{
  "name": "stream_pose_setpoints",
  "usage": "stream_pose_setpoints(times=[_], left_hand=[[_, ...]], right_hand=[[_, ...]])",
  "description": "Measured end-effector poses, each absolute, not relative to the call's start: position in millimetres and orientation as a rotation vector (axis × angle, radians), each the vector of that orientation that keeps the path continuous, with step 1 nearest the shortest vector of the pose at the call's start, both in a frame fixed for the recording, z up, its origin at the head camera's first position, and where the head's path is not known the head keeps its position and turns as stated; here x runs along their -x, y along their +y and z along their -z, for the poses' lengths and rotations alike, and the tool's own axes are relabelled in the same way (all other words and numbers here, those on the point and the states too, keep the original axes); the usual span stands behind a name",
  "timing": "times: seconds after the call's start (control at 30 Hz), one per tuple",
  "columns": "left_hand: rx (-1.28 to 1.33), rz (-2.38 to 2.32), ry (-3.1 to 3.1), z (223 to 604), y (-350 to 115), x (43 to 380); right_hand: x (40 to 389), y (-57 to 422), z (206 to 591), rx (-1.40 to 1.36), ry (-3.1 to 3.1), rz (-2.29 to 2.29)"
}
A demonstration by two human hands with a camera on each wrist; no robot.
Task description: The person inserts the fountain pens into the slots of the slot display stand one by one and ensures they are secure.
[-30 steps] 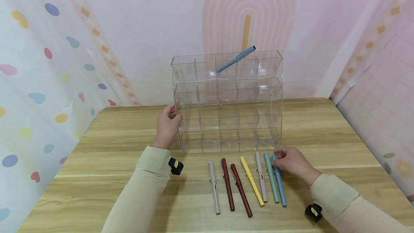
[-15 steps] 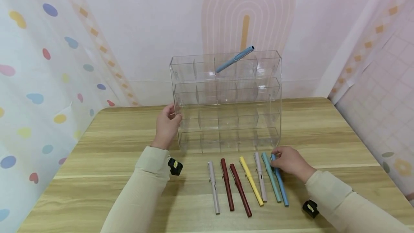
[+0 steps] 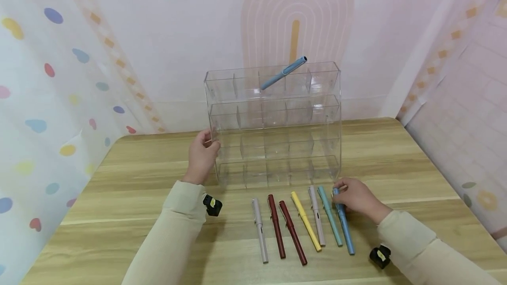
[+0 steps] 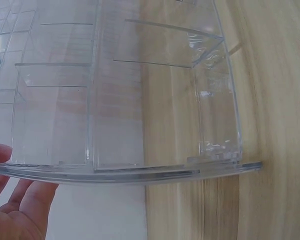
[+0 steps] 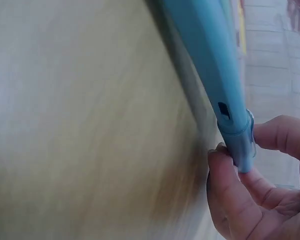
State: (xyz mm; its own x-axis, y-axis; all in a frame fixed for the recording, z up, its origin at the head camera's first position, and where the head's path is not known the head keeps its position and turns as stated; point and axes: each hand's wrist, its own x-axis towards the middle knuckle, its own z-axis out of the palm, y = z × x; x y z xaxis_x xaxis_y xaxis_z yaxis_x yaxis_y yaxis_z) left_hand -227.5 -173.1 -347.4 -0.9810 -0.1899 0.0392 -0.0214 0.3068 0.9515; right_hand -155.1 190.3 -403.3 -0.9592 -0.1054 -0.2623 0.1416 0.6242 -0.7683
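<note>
My left hand point(image 3: 201, 157) grips the left side panel of a clear acrylic pen rack point(image 3: 277, 128), thumb on one side and fingers on the other; the left wrist view shows the panel's edge point(image 4: 140, 175) between them. With its thumb and fingers, my right hand point(image 3: 358, 198) pinches the clip end of a blue pen point(image 3: 346, 230). Seen from the right wrist, this pen point(image 5: 205, 60) slants up from the fingertips, close over the wood. To its left lie a teal pen point(image 3: 330, 219) and a pale lilac pen point(image 3: 317, 219).
Further left lie a yellow pen point(image 3: 306, 222), two dark red pens point(image 3: 292, 234) and a grey pen point(image 3: 260, 232). Another blue pen point(image 3: 283, 74) rests slanted across the rack's top tier. Behind the wooden table point(image 3: 138, 166) hangs a patterned cloth point(image 3: 178, 34).
The lower end of the blue pen in my right hand has shifted right, away from the teal pen. My left hand stays on the rack. The view has turned slightly to the right.
</note>
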Motion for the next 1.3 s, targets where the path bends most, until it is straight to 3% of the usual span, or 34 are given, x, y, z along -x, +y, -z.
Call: stream_pose_setpoints(times=[0.37, 0.9, 1.3], left_hand=[[-0.183, 1.768, -2.408, 349, -165, 233], [-0.159, 1.758, -2.404, 346, -162, 241], [-0.168, 1.780, -2.409, 346, -172, 239]], right_hand=[[158, 204, 385, -0.085, 2.441, 1.466], [186, 218, 303, 0.064, 2.273, 2.109], [205, 211, 249, 0.009, 1.850, 2.759]])
